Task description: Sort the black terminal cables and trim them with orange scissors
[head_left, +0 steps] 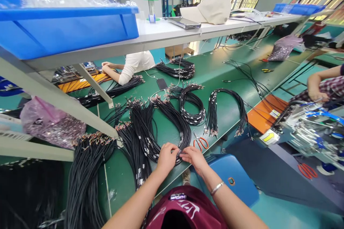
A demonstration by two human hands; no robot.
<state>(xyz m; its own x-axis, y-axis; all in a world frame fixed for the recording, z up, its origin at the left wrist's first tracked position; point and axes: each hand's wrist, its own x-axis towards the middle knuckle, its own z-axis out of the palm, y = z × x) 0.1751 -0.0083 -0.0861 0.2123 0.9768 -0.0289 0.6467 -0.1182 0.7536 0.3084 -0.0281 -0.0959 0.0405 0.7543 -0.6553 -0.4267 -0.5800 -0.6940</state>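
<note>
While my left hand (167, 154) and right hand (194, 156) meet at the curved bundle of black cables (186, 128), their fingers are bent in close together; I cannot tell whether either one grips a cable or something small. The bundle lies right in front of me, near the edge of the green tabletop (212, 73). Just beyond my right hand sit red-handled cutters (200, 142), with a coiled cable bundle (192, 107) and an arched one (228, 93) farther off. More straight-hanging cables (86, 171) crowd my left, where a slanting shelf leg (72, 102) cuts across the view. Behind the bundles, a smartphone (162, 84) rests with a white cord near it. The white shelf (161, 35), bearing a blue bin (75, 28) and a pale cap (215, 8), partly hides a co-worker in white sleeves (130, 68).
</note>
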